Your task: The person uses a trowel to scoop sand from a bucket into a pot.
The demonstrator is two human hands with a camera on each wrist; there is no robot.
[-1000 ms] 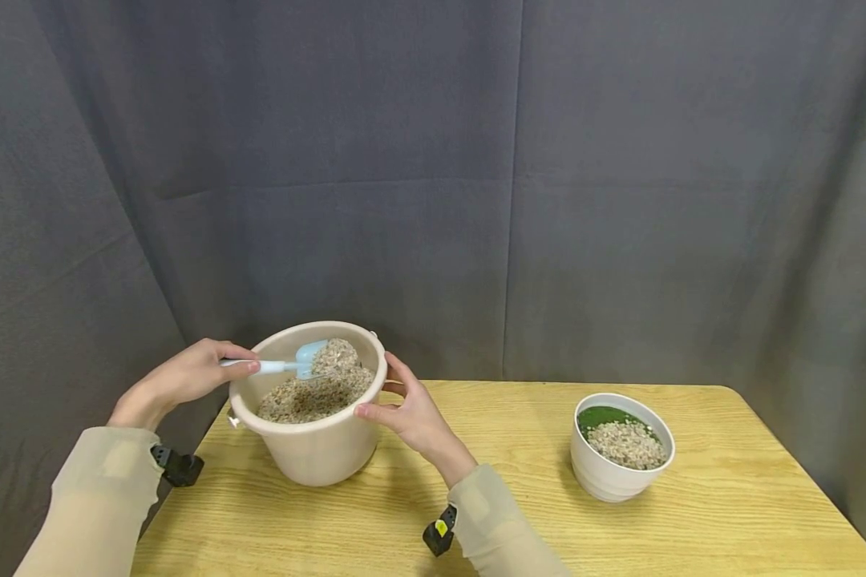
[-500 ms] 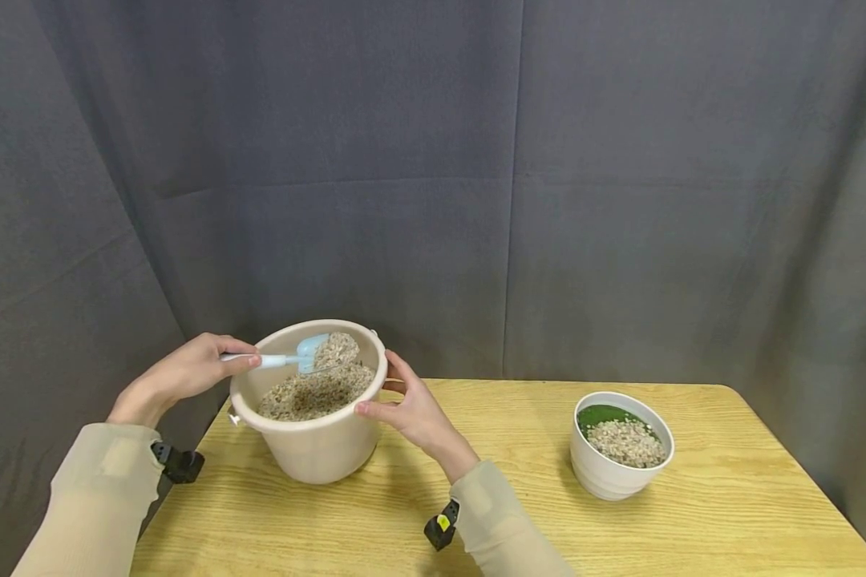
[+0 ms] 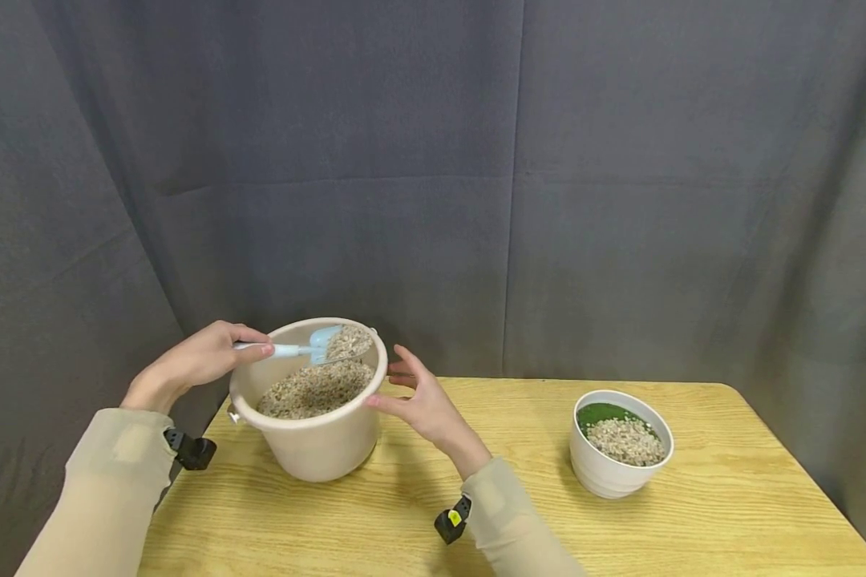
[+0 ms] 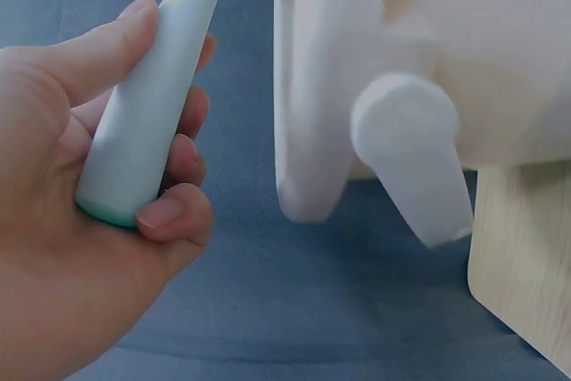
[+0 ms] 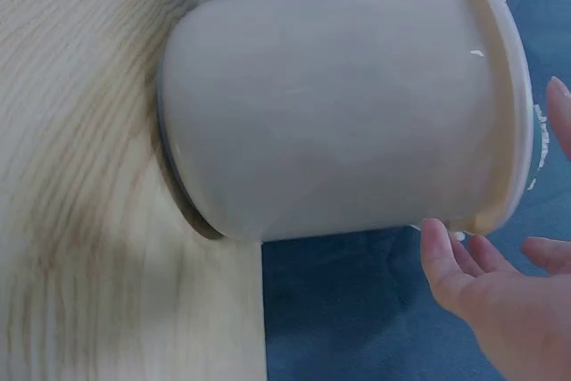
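We are lifting a loaded scoop out of the bucket. Nearest us, our right hand (image 3: 420, 403) is hovering open, fingers straight, just beside the cream bucket (image 3: 317, 437), apparently no longer gripping its rim. Our left hand (image 3: 200, 362) is curling its fingers round the handle of the pale blue scoop (image 3: 310, 346), which is carrying gravel above the gravel-filled bucket. Far to the right of both hands, the white bowl (image 3: 606, 473) is holding gravel over something green. Next, we judge, the scoop needs carrying level across to that bowl without spilling.
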